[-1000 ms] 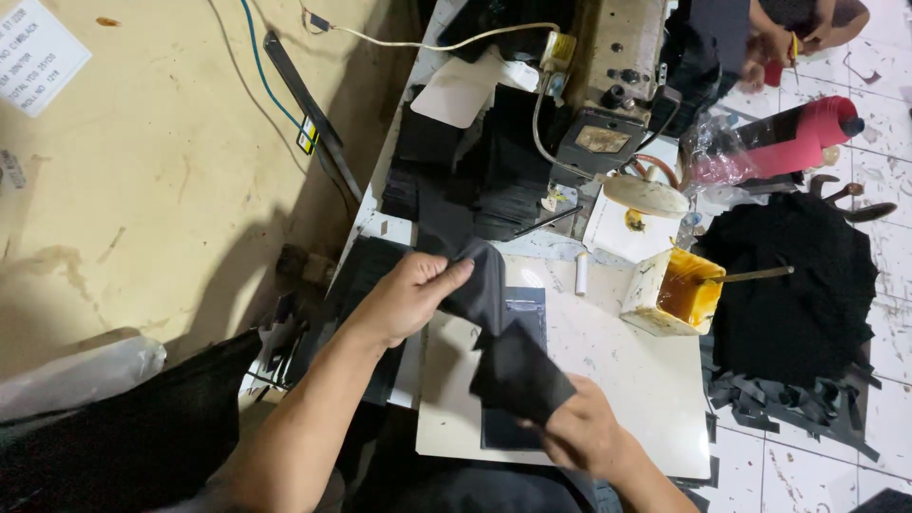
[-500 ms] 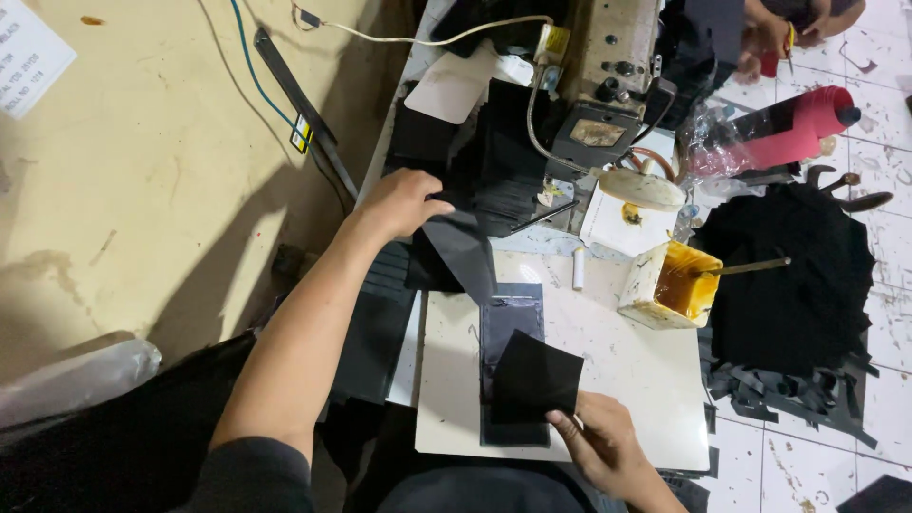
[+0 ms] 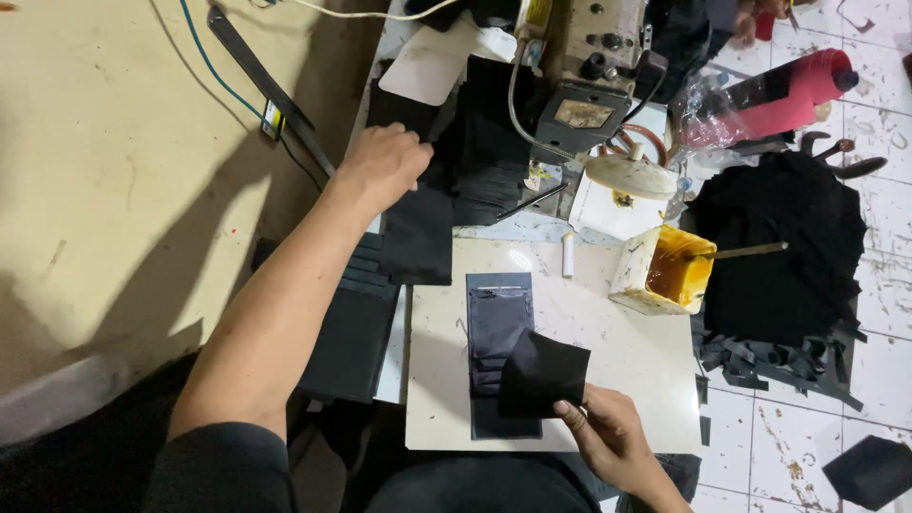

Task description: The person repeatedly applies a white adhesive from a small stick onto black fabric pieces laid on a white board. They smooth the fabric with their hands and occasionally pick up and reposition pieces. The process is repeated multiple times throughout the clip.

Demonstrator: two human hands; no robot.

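My left hand [image 3: 382,167] reaches out to the far left of the work table and rests, fingers curled, on a black fabric piece [image 3: 418,233] that hangs over the board's edge. My right hand [image 3: 608,439] sits near the front edge and pinches the corner of a small black square piece [image 3: 541,372]. That square lies partly over a long black panel [image 3: 496,323] with slots, flat on the white board [image 3: 617,332].
A sewing machine [image 3: 589,57] stands at the back with stacked black pieces [image 3: 494,133] beside it. A yellow glue pot [image 3: 665,271] with a brush stands right of the board. A heap of black fabric [image 3: 774,247] and a red roll [image 3: 793,85] lie on the tiled floor.
My left hand has let go of the piece near the board and moved up and left to the black fabric at the table's far side. My right hand laid the square over the panel.
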